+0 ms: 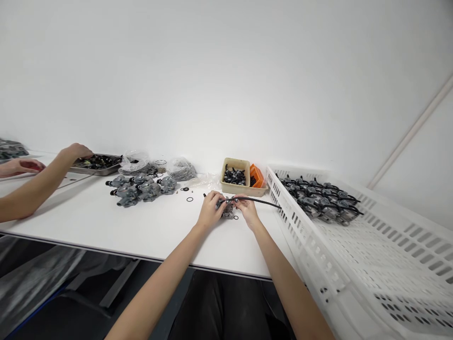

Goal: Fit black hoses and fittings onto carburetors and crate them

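Observation:
In front of me on the white table a grey metal valve-like part is partly covered by my fingers. My left hand is closed around its left side. With thumb and fingers pinched, my right hand grips a long thin black tube at the part. The tube's free end reaches right, to the crate's wall. A small black ring lies beside the part, and another black ring lies left of my left hand. My fingers hide where tube and part meet.
Several similar grey parts stand left. Behind are plastic bags, a cream bin of black pieces and an orange basket. A white crate at right holds assembled parts. A co-worker's hand reaches over a metal tray.

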Tool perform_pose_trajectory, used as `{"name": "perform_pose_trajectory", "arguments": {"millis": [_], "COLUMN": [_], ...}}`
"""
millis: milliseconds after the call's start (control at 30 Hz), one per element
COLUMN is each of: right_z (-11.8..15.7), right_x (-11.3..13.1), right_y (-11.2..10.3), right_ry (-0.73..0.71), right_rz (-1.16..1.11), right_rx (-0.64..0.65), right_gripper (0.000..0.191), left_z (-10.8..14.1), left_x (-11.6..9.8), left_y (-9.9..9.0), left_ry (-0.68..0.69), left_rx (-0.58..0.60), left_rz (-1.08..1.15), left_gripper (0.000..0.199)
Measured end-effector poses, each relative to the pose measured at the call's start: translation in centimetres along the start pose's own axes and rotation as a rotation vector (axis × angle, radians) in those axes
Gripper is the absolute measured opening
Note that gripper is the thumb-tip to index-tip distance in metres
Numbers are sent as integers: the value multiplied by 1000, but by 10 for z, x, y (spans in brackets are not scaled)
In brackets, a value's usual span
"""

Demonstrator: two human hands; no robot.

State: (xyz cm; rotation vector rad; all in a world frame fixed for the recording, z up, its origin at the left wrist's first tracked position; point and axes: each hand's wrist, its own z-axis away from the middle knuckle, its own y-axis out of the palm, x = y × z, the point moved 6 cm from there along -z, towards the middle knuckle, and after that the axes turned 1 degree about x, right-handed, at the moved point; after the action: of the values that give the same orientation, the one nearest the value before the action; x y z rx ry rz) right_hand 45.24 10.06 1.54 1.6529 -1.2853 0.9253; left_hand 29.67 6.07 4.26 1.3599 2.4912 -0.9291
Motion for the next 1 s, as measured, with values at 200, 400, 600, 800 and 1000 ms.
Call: {"name": "perform_pose_trajectory", "arguments": {"millis": [200,400,600,800,1000], "right_z": [0,0,-1,-2,-1], "right_x": [0,-1,-4,-7,-3], "right_y": [2,-4,-6,-5,-4], "right_ry": [-6,17,34,38,32], "right_rz": [-10,-7,2,2,-6], "right_rx": [-4,-25,-36,-31,-51], "right_gripper": [42,41,44,43,44], "left_z": [0,-1,-1,-2,-1], "left_x": [-1,1,1,0,-1], "left_y": [1,-3,-3,-6,-7], "left_ry": [3,-12,-6,-3,-6], "left_rx": [7,-23,-31,-64,-83], "left_rz": [-14,-11,-13,-25,-39], "left_gripper": [11,21,16,12,12]}}
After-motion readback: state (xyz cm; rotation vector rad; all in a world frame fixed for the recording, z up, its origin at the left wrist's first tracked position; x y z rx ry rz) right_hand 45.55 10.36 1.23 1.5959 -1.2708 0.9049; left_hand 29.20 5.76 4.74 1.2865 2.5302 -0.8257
